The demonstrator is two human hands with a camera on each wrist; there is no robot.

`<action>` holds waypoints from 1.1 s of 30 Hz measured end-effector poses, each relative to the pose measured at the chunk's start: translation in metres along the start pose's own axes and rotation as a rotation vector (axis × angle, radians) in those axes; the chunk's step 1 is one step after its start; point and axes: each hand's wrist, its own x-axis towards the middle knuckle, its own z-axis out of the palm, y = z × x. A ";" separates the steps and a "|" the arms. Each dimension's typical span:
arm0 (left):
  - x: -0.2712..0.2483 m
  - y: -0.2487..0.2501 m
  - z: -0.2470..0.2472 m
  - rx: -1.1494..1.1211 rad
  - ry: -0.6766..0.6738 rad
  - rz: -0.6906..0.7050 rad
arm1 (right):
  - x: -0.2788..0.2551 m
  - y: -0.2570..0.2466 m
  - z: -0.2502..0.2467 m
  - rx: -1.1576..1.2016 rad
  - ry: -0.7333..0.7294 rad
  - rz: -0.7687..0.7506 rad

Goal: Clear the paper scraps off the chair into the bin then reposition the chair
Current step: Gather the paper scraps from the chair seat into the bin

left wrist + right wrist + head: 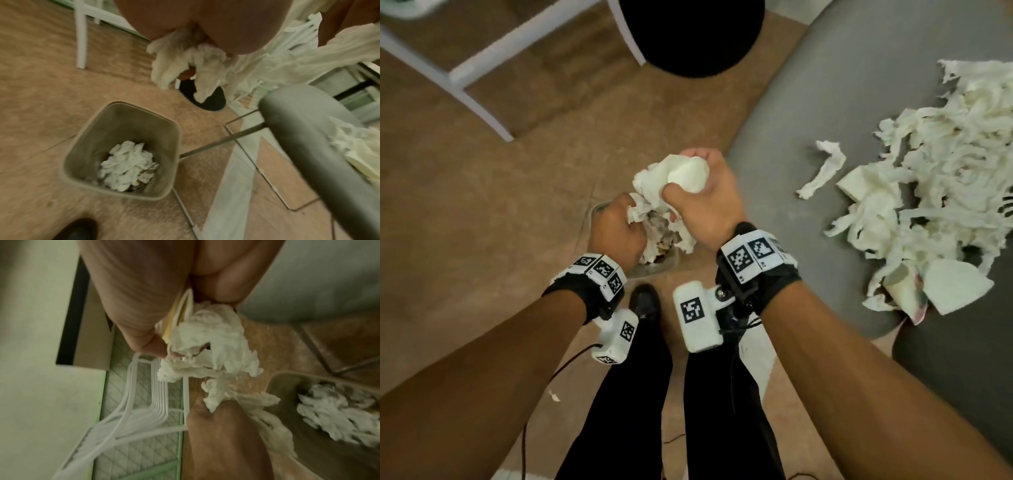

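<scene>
Both hands hold bunches of white paper scraps point(654, 186) above the bin point(82, 146), which stands on the floor left of the grey chair seat point(791, 113). My left hand point(616, 229) grips a wad point(185, 71) that hangs from its fist. Higher and to the right, my right hand point(698, 192) grips a larger wad point(213, 344). The bin holds crumpled white paper point(127, 165) at its bottom. A big heap of torn scraps point(928, 192) lies on the chair seat, with one loose strip point(822, 168) beside it.
A white chair or table frame point(482, 65) stands at the far left and a black round stool or base point(688, 31) beyond the bin. The grey chair's thin metal legs point(236, 134) run beside the bin. My black shoe point(643, 301) is near the bin.
</scene>
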 end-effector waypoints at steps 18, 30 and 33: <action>0.026 -0.163 0.032 -0.240 -0.320 -0.383 | 0.080 0.153 0.138 -0.428 -0.111 0.419; 0.049 -0.112 0.005 0.011 -0.208 -0.240 | 0.072 0.110 0.107 -0.582 -0.409 0.352; 0.053 -0.069 -0.001 0.028 -0.184 -0.162 | 0.065 0.076 0.083 -0.480 -0.372 0.273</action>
